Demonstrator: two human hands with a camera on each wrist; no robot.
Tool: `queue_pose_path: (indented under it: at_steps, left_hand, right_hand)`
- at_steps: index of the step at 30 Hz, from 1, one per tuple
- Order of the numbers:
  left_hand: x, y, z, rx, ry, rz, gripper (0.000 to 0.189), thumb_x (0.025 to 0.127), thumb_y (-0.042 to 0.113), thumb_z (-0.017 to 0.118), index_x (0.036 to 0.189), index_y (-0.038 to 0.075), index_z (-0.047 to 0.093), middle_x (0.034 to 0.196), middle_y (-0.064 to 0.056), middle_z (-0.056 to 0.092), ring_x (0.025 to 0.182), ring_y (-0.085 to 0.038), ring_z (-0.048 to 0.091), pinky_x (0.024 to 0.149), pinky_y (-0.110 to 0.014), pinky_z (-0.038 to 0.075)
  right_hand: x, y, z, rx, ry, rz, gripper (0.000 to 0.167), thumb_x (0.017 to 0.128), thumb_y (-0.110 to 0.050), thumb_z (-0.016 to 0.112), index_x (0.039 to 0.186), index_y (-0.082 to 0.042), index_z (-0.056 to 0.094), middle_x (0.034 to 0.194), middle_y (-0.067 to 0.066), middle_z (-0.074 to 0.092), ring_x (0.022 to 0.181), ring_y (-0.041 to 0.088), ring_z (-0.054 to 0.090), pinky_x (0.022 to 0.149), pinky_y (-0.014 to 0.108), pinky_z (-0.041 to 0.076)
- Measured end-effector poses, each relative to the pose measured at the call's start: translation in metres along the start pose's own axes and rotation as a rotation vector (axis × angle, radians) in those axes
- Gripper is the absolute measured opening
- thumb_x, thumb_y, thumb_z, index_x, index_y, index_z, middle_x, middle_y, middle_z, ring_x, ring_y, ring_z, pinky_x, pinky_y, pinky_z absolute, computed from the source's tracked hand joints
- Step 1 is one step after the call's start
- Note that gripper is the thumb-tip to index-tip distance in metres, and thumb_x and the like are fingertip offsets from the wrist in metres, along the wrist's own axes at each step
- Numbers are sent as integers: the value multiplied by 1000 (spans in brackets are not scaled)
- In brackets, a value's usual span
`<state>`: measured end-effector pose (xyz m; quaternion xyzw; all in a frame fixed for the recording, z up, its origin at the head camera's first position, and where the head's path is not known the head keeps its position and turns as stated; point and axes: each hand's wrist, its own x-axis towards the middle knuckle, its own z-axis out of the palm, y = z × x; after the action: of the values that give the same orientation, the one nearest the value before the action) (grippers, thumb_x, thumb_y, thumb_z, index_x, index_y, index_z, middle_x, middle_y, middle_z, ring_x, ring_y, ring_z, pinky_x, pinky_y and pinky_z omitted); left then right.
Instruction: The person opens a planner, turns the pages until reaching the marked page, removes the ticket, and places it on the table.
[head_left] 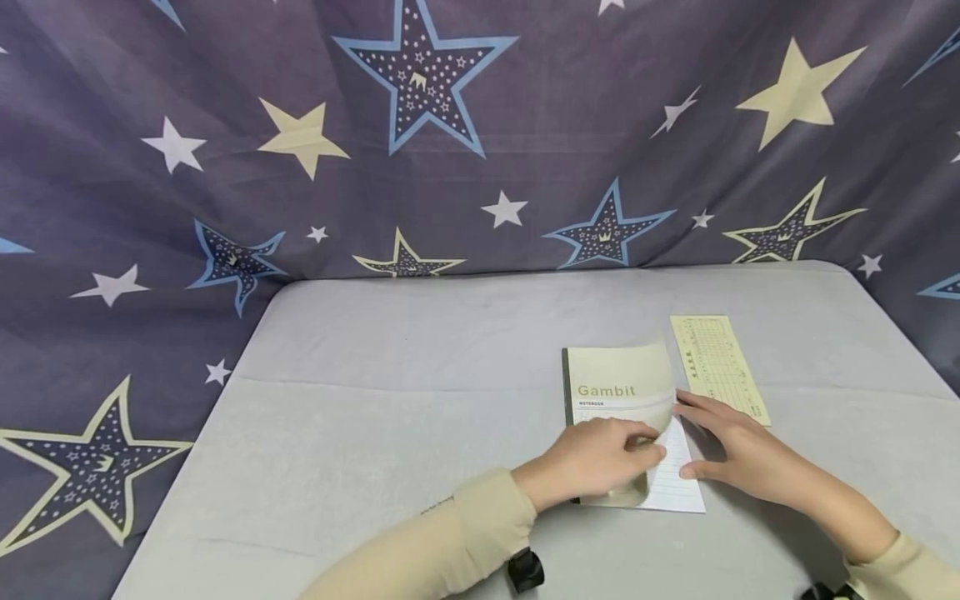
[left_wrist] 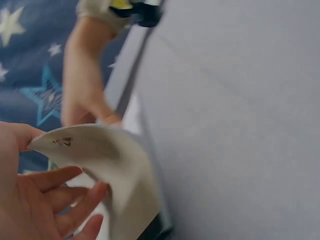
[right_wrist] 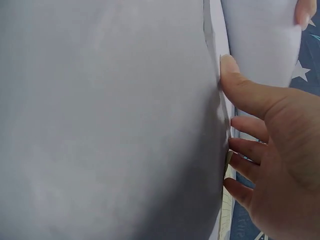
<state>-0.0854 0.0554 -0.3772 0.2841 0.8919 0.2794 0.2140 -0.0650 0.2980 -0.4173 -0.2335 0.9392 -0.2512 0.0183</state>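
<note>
A cream notebook (head_left: 615, 375) marked "Gambit" lies on the table, its dark spine to the left. My left hand (head_left: 592, 458) pinches the right edge of the front cover, lifting and bending it. In the left wrist view the cover (left_wrist: 122, 165) curves up between thumb and fingers. Below it a white lined page (head_left: 678, 483) shows. At the notebook's right side is my right hand (head_left: 738, 450), thumb and fingers spread and relaxed. The right wrist view has its fingertips (right_wrist: 231, 65) right along the notebook's edge.
A yellow printed slip (head_left: 716, 362) lies flat beyond the right hand, beside the notebook. The pale grey table (head_left: 390, 433) extends far to the left. A dark curtain with stars (head_left: 480, 183) hangs behind and at the sides.
</note>
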Motion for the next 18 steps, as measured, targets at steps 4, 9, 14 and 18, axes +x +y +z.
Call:
queue_pose_path:
  at_steps: [4,9,14,18]
  left_hand:
    - [0,9,16,301,20,40,56,97,65,40,135,31,62,138,10,57,121,-9,56,90,-31,50]
    - [-7,7,26,519,17,124,61,94,68,43,139,29,58,149,3,48,127,-12,49,98,-32,45]
    - [-13,-4,24,492,13,151,55,96,62,49,139,29,58,150,6,45,126,-9,47,100,-30,43]
    - [-23,-15,15,413,24,157,45,98,54,53,133,28,63,145,10,51,124,-8,48,98,-30,44]
  right_hand:
    - [0,0,0,-17,17,-17,78,71,-30,88,134,4,57,147,22,45,129,46,45,100,54,41]
    - [1,0,-3,-37,14,-27,77,69,-17,90,133,7,56,145,23,46,127,46,46,95,59,41]
    - [-2,-1,-10,-35,-25,10,78,71,-21,88,135,9,54,143,25,48,127,48,46,98,57,41]
    - [-8,0,-16,-28,36,-30,74,69,-20,88,132,4,58,137,23,54,126,39,50,109,24,35]
